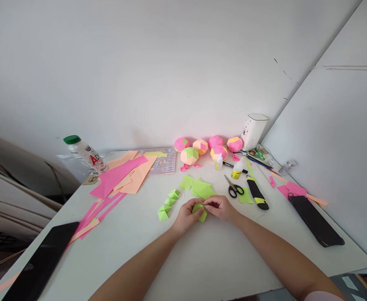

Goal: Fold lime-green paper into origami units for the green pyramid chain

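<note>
Between my two hands is a green paper piece (203, 216), partly covered by fingers. My left hand (186, 215) is closed on it, thumb on top. From the other side, my right hand (221, 207) pinches its upper edge with the fingertips. Just beyond the hands lies a stack of green paper squares (202, 188), with a single green square (186, 182) to its left. Left of my left hand stands a row of several folded green paper units (167, 205). Black-handled scissors (235, 189) lie beyond my right hand, beside another green square (245, 196).
Several paper balls (189, 156) sit against the wall. Small glue bottles (237, 169) and a yellow-black cutter (257, 193) are at right, near a black phone (316, 219). Pink and orange paper (117, 177), a drink bottle (87, 154) and a black tablet-like slab (42, 263) are left.
</note>
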`<state>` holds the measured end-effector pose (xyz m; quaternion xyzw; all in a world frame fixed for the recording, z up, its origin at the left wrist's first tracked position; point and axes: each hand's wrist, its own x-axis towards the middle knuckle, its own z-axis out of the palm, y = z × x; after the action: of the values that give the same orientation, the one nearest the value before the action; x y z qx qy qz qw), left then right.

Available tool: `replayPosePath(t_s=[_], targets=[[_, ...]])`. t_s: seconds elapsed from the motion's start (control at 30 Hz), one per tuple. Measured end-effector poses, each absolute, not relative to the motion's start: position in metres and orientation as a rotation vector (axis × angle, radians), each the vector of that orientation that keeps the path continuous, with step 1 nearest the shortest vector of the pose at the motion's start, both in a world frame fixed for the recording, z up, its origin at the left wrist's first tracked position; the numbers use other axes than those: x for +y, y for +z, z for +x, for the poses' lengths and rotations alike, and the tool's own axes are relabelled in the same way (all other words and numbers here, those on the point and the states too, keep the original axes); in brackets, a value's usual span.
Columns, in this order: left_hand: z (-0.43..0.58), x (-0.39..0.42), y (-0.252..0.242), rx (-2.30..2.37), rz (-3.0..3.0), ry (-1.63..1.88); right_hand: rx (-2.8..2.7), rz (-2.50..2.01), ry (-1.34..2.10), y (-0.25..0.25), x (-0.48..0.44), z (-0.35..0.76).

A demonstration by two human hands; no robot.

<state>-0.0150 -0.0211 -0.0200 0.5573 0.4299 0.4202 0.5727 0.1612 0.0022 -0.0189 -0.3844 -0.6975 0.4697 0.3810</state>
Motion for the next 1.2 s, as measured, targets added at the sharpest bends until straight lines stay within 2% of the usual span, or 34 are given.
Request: replayPosePath(t_s=[1.2], targets=[[-0.0126,-0.0207,-0.0234,0.978,1.189,1.046,-1.735,-0.987,1.281,-0.0179,0.0024,0.1622]])
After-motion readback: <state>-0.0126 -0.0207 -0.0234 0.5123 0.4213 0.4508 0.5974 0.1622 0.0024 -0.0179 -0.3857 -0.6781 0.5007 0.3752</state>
